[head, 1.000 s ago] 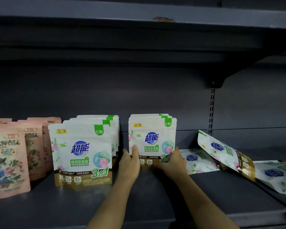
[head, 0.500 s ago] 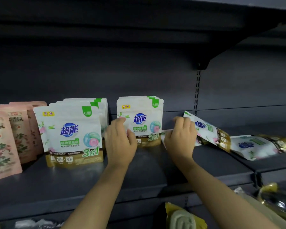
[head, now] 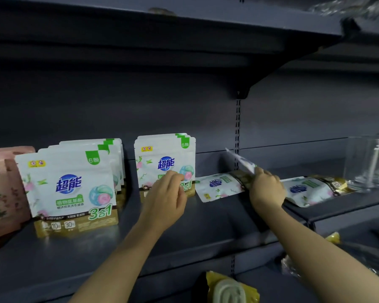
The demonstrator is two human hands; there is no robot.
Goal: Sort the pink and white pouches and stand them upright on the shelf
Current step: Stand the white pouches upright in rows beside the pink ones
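Where "3合1" shows, white pouches (head: 165, 165) upright beside left hand (head: 165, 199).

Upright white plastic pouches with blue logo and gold base: two rows. Left row (head: 68, 189) shows about four (tops overlap, exact count unclear); right row (head: 164, 160) shows about three. White pouches not upright: three, one lying flat (head: 219, 185), one flat further right (head: 309, 191), one tilted pouch (head: 242, 161) in hand. Pink floral pouches (head: 7, 184) at left edge: at least three, partly cropped. Bare hands: two. Clear glass tumblers (head: 372, 162): roughly three, blurred.
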